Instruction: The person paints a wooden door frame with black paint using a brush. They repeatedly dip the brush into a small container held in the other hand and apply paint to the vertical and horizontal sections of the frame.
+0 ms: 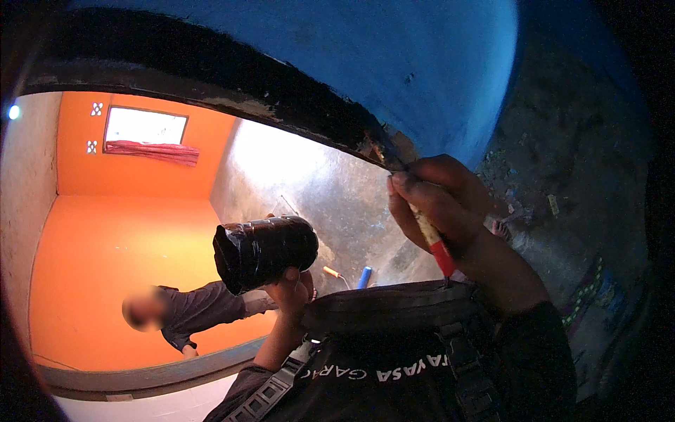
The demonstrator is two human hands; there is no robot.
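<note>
In my right hand (453, 200) is a paintbrush, its worn handle (427, 231) marked with a red band near the end. The fingers pinch it close to the bristles, which touch or almost touch the lower end of a dark, black-painted frame (232, 67). Bare or chipped patches show there. Blue wall (401, 63) borders the frame. My left hand (288, 287) grips a can (271, 250) covered in shiny black wrapping, tilted on its side in this view. The can's contents are hidden.
Another person (200, 309) in a dark shirt stands beyond the can, near an orange wall (119, 260). A window (145, 126) with a red curtain (151, 151) is behind. A paint roller (363, 278) with a blue sleeve lies on the stained concrete floor (351, 204).
</note>
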